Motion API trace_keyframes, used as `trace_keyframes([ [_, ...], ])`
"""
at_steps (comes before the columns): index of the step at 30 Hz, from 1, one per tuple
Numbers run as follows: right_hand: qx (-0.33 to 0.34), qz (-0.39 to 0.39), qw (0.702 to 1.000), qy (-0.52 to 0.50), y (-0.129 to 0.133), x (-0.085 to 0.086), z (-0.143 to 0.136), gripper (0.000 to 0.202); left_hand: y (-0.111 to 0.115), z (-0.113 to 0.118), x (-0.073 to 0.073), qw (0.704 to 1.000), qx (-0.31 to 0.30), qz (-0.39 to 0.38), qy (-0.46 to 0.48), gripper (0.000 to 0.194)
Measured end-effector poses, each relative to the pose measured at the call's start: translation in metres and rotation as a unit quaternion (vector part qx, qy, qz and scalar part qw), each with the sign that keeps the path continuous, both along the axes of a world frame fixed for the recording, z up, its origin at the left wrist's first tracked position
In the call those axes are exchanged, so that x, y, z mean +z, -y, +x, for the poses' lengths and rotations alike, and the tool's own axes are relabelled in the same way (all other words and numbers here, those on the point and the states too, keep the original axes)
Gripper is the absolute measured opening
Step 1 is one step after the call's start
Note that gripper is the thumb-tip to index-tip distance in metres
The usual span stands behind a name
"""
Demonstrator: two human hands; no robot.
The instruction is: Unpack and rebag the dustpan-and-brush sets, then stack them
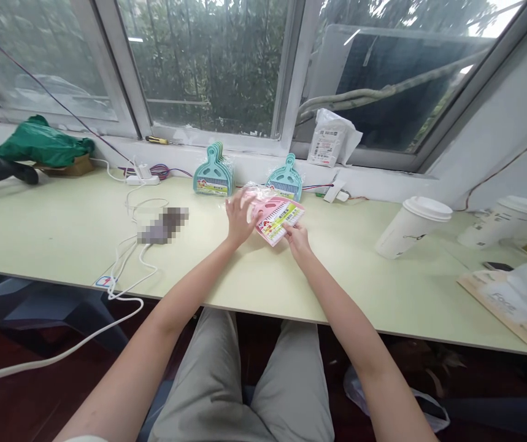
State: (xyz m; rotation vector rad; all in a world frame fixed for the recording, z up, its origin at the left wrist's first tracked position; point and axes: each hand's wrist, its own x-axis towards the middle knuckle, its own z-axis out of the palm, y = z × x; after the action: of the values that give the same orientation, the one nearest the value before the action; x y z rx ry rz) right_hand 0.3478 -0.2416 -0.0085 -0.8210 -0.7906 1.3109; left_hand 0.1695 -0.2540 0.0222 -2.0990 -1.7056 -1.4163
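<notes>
One pink dustpan set (283, 210) is at the middle of the table (254, 282), left hand (240, 220) grasping its far left end, right hand (299, 240) pinching its near edge. It looks light, stiff, its film slippery; the rim should grip best.

Grey-framed windows (245, 73) — greenery (184, 80) outside — stand above a pale green table (383, 294) and dark red floor (28, 408).
</notes>
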Motion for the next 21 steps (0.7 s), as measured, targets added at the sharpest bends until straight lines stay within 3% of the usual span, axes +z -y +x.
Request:
trace_keyframes([
  [3, -0.019, 0.029, 0.999, -0.008, 0.001, 0.002, 0.001, 0.019, -0.004, -0.005, 0.006, 0.977, 0.118, -0.01, 0.179, 0.064],
  [5, -0.029, 0.045, 0.998, -0.012, 0.001, 0.004, 0.003, 0.02, -0.014, -0.013, 0.007, 0.946, 0.12, -0.053, 0.297, 0.062],
  [6, -0.03, 0.051, 0.998, -0.013, 0.001, 0.005, 0.003, 0.021, -0.02, -0.016, 0.007, 0.931, 0.078, -0.091, 0.346, 0.059],
  [9, -0.022, 0.062, 0.998, -0.016, 0.002, 0.008, 0.005, 0.022, -0.035, -0.021, 0.002, 0.868, -0.132, -0.205, 0.433, 0.053],
  [12, 0.005, 0.066, 0.998, 0.004, 0.004, 0.009, 0.004, 0.023, -0.036, -0.015, -0.007, 0.814, -0.265, -0.228, 0.463, 0.052],
  [17, -0.013, 0.064, 0.998, 0.019, 0.006, 0.008, -0.002, 0.022, -0.023, 0.004, -0.02, 0.754, -0.37, -0.322, 0.437, 0.054],
  [21, -0.055, 0.069, 0.996, -0.001, 0.003, 0.006, 0.0, 0.028, -0.02, 0.01, -0.022, 0.743, -0.395, -0.329, 0.428, 0.054],
])
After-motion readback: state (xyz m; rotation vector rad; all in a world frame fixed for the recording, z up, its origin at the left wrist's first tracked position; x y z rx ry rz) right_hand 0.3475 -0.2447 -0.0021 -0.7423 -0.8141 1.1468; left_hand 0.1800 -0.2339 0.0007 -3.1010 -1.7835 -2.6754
